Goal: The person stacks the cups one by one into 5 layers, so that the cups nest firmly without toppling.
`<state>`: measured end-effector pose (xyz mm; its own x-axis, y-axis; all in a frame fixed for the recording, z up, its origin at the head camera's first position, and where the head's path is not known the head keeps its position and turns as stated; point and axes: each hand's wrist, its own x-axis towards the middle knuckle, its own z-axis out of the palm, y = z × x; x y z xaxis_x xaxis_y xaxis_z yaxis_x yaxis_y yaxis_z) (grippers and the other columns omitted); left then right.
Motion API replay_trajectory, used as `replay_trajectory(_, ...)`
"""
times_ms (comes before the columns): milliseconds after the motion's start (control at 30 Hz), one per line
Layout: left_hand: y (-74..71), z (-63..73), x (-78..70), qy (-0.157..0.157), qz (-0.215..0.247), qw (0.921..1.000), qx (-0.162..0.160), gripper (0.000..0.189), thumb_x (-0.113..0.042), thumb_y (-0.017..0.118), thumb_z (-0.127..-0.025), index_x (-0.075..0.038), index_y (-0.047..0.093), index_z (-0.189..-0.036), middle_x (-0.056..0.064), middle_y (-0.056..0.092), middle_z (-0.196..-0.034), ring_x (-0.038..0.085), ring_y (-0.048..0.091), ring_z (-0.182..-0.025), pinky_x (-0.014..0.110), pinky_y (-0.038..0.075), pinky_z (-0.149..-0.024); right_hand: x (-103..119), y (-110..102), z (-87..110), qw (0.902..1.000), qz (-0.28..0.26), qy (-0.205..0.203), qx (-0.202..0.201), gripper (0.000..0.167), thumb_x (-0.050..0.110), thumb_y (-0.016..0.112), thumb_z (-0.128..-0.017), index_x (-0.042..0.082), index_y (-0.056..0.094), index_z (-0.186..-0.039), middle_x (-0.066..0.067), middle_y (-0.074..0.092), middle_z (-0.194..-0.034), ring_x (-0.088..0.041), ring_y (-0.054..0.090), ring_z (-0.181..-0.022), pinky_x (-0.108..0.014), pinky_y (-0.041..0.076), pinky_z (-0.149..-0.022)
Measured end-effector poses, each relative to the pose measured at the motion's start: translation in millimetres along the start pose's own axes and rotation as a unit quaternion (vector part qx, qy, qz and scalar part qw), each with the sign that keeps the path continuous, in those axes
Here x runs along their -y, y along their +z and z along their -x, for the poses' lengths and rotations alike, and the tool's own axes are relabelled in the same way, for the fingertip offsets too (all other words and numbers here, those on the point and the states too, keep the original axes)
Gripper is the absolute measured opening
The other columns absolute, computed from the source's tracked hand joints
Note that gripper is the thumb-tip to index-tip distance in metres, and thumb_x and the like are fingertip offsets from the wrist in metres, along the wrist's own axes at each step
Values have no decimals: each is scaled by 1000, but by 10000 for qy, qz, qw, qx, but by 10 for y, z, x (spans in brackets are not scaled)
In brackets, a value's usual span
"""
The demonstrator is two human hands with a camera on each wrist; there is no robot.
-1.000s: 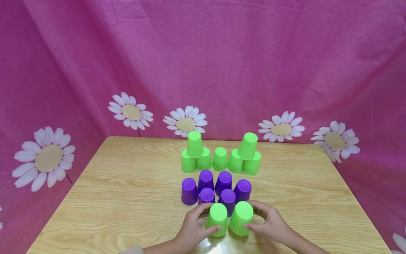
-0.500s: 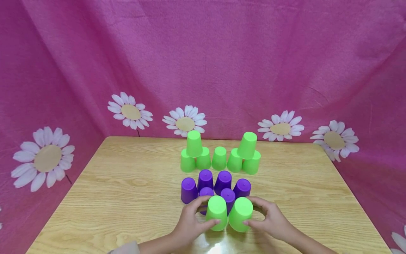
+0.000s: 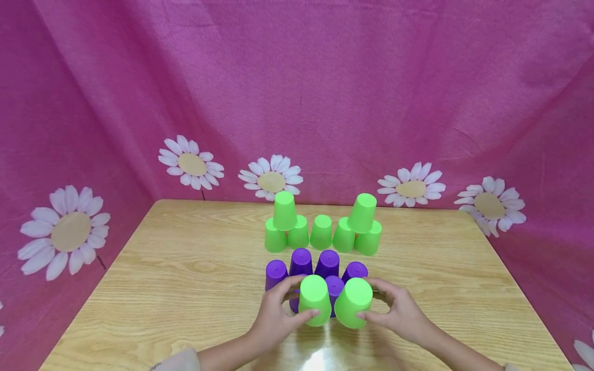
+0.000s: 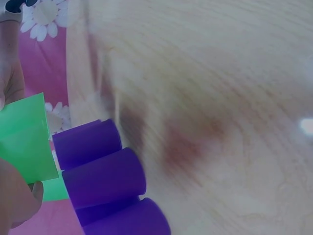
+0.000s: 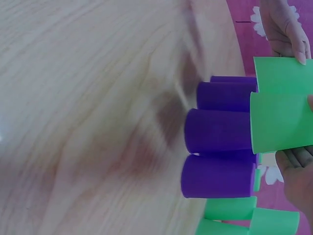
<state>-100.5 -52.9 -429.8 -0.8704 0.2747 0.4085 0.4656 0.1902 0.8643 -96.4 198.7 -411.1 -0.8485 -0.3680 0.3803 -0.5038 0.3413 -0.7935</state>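
My left hand point(image 3: 277, 314) grips an upside-down green cup point(image 3: 314, 301) between thumb and fingers. Beside it, my right hand point(image 3: 399, 314) holds another upside-down green cup point(image 3: 353, 304) in the same way. Both cups are raised above the table, at about the tops of the purple cups in the right wrist view. Just beyond them stands a cluster of several upside-down purple cups point(image 3: 300, 262), partly hidden behind the held cups and the left hand. The right wrist view shows the purple cups point(image 5: 220, 131) standing on the table, with the right hand's green cup point(image 5: 281, 122) overlapping one.
Farther back, several green cups point(image 3: 321, 233) stand in a row. One green cup point(image 3: 284, 211) sits on the left pair and another point(image 3: 363, 214) on the right pair. A pink cloth point(image 3: 297, 103) with daisies hangs behind the wooden table point(image 3: 185, 268).
Both hands have lifted their green cups and moved them slightly forward, toward the purple cluster, so they cover more of it. The purple cups and back green cups stay put.
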Motion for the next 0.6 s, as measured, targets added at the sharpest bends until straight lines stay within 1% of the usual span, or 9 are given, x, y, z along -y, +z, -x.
replay_trajectory(133,-22,-39,-32,-163,111,9997,-122,50,-8,79,-69,-2,58,-114,12,64,-110,16,63,-96,29,55,-85,23,-57,-58,9999,29,-38,-140,47,-1,76,-70,-8,58,-113,15,63,-109,7,57,-99,-15,50,-85)
replay_trajectory(267,-50,-82,-58,-381,136,9989,-229,50,-6,79,-68,-1,58,-114,13,64,-110,25,65,-95,28,55,-85,27,-112,-119,9996,58,-28,-274,46,-3,75,-70,-8,58,-113,24,59,-108,8,57,-98,-13,50,-85)
replay_trajectory(400,-75,-144,-67,-690,188,9967,-374,50,-5,80,-68,-1,59,-113,14,62,-109,30,64,-95,27,55,-85,30,-138,-183,9991,7,-44,-423,45,-6,74,-70,-8,58,-112,25,59,-107,8,57,-99,-12,50,-84)
replay_trajectory(533,-96,-213,-69,-772,240,9953,-530,50,-4,80,-68,1,59,-113,16,62,-109,33,63,-97,29,54,-86,37,-135,-243,9985,5,42,-541,44,-5,73,-72,-7,59,-113,25,59,-108,8,57,-99,-13,50,-84)
replay_trajectory(600,-107,-241,-66,-753,223,9953,-570,50,-3,80,-67,2,59,-113,17,62,-111,34,62,-99,29,54,-87,35,-129,-265,9983,-8,115,-565,44,-4,73,-72,-6,59,-113,25,59,-108,9,57,-99,-13,50,-84)
